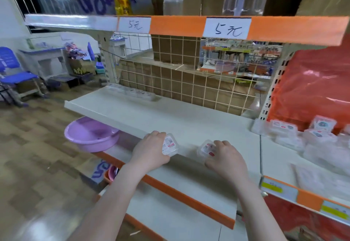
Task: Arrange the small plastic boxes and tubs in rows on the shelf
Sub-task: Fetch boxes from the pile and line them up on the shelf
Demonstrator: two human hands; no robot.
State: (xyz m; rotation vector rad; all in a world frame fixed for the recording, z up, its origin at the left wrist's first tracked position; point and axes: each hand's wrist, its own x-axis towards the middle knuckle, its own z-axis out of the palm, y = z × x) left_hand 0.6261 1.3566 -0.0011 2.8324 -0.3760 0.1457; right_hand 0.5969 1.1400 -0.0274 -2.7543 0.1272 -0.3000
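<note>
A purple basin (91,136) sits on a lower level at the far left, below the shelf (189,119), apart from the work. At the shelf's back left a short line of clear tubs (132,93) lies against the wire grid (189,85), which looks like a first row already set.

At the front edge, the left hand (151,149) grips a small clear box (170,145), fingers curled over its top and thumb at its near side, the box tilted with its label toward the camera. It seems to be just above or just touching the shelf; I cannot tell which. Just to the right, the right hand (225,157) holds a second box (207,148), fingers wrapped over its right side, low on the shelf surface. Holding one in each hand probably lets two be placed side by side at once, starting a front row.

Further right, on the adjoining shelf, a loose heap of boxes (303,134) waits, presumably the supply still to be arranged.
</note>
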